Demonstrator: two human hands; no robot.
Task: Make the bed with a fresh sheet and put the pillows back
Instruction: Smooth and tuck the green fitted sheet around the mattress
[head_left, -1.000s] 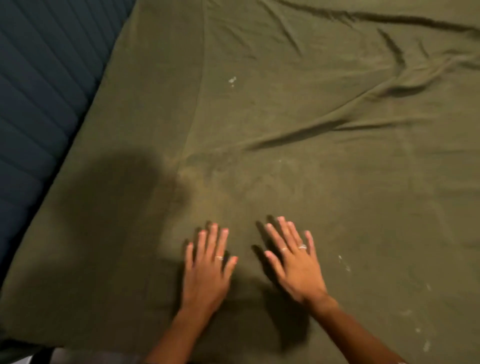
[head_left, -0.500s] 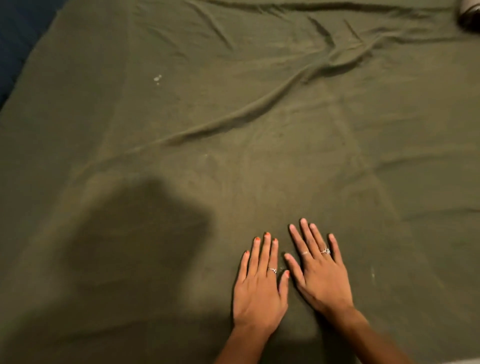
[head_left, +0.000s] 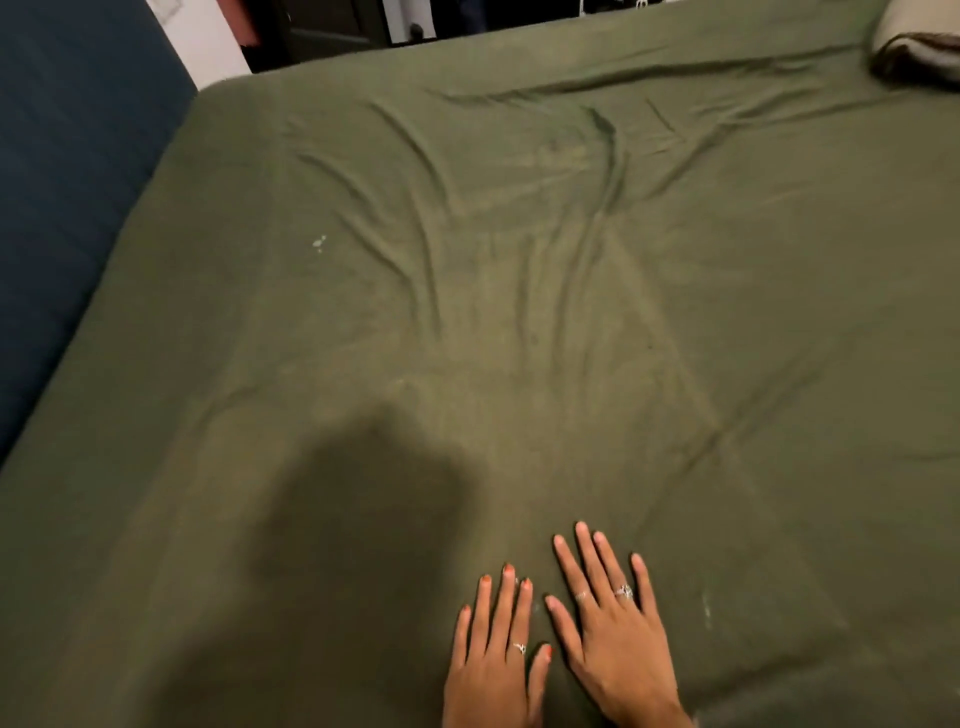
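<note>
From the head view, our left hand (head_left: 493, 654) and right hand (head_left: 615, 639) lie flat, palms down, side by side near the near edge of the bed, a little right of centre. The fingers (head_left: 589, 558) of both are straight and slightly spread, pressing on the cloth and gripping nothing. The olive green sheet (head_left: 519, 338) covers the whole mattress in view, reaching the far edge and wrapping over the far left corner beside the dark blue padded surface (head_left: 67, 197) that runs along the left. We judge the step in hand to be smoothing the sheet. The cloth around our hands already looks fairly flat, while a cluster of creases (head_left: 519, 208) fans across the middle and far part, and another long fold runs near the far edge. To do this well we would sweep both palms outward from the centre toward the edges with even, light pressure, so slack is pushed off the sides rather than bunched ahead of the hands, then tuck whatever gathers there. A few pale specks (head_left: 318, 243) sit on the sheet at far left and could be brushed off. No containers show in this view. Only the end of one light pillow (head_left: 919, 44) shows, at the far right corner, so placing pillows seems still ahead.
</note>
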